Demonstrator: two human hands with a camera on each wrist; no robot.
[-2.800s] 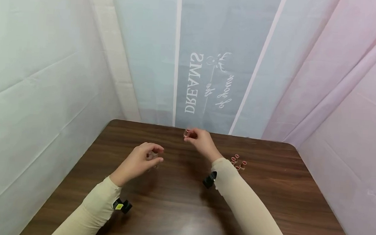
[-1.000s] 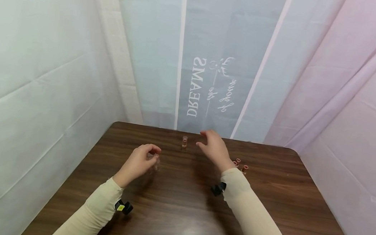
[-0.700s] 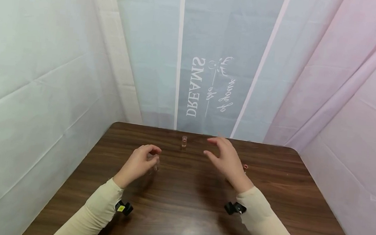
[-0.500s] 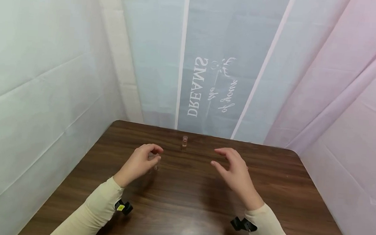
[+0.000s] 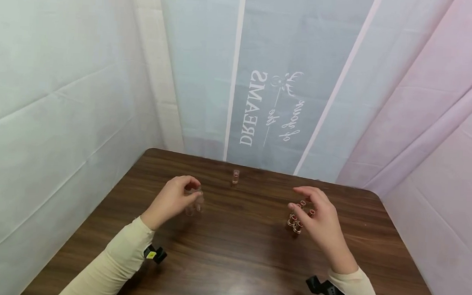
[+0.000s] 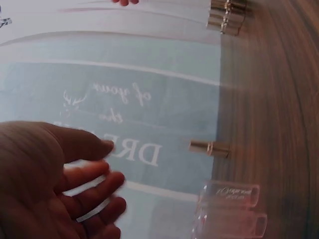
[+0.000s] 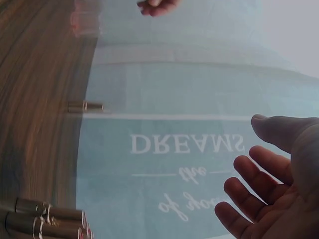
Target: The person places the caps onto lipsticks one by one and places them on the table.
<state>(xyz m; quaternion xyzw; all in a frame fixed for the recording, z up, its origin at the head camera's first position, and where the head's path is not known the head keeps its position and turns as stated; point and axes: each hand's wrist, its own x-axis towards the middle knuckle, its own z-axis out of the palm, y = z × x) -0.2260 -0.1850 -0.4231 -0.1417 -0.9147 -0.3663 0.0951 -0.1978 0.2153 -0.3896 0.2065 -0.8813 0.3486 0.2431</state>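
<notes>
My left hand [image 5: 172, 201] hovers at the left with loosely bent fingers and nothing between them. Several clear pinkish caps [image 6: 232, 194] stand on the table beside it; in the head view the hand partly covers them. One gold lipstick tube [image 5: 236, 177] stands upright by itself near the back edge, between the hands. At the right, my right hand [image 5: 321, 220] is held above a cluster of gold lipstick tubes [image 5: 298, 226] with reddish tops. Its thumb and fingers are apart, and the right wrist view shows an empty palm over the tubes [image 7: 60, 216].
The dark wood-grain table [image 5: 229, 255] has rounded back corners. Directly behind it hangs a blue-grey cloth [image 5: 254, 40] with mirrored white lettering, and pale sheets [image 5: 60, 109] close in both sides. A black wrist camera [image 5: 324, 288] sits on each sleeve.
The right hand set the lipstick tube it pinched down near the back edge, let go, and drew right and nearer to the cluster. The left hand has stayed about where it was.
</notes>
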